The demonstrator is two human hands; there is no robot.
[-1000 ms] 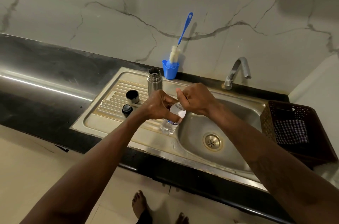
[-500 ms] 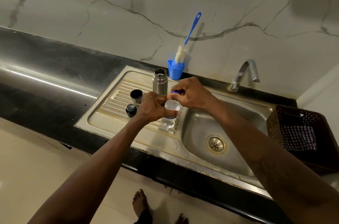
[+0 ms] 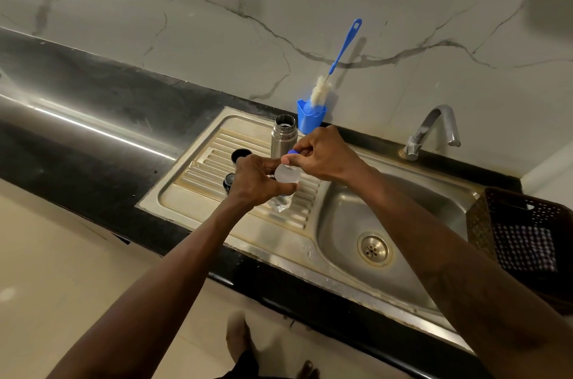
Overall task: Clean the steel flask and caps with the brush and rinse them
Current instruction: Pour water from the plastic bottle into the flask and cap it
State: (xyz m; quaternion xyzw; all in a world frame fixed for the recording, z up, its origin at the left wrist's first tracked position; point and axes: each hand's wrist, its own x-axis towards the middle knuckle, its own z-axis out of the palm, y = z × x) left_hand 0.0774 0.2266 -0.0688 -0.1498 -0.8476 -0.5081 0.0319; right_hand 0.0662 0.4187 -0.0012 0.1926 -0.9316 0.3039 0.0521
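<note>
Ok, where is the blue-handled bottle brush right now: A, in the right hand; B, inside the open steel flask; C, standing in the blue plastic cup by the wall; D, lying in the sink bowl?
C: the blue-handled bottle brush stands bristles-down in the blue plastic cup, its handle sticking up out of it.

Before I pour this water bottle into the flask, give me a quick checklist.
1. Steel flask upright, mouth open: ok.
2. Left hand grips the plastic bottle: ok.
3. Blue bottle cap fully off: cannot tell; right hand pinches it at the neck.
4. Open cap and stopper on the drainboard, apart from the flask: ok.
5. Brush standing in its blue holder: ok.
</note>
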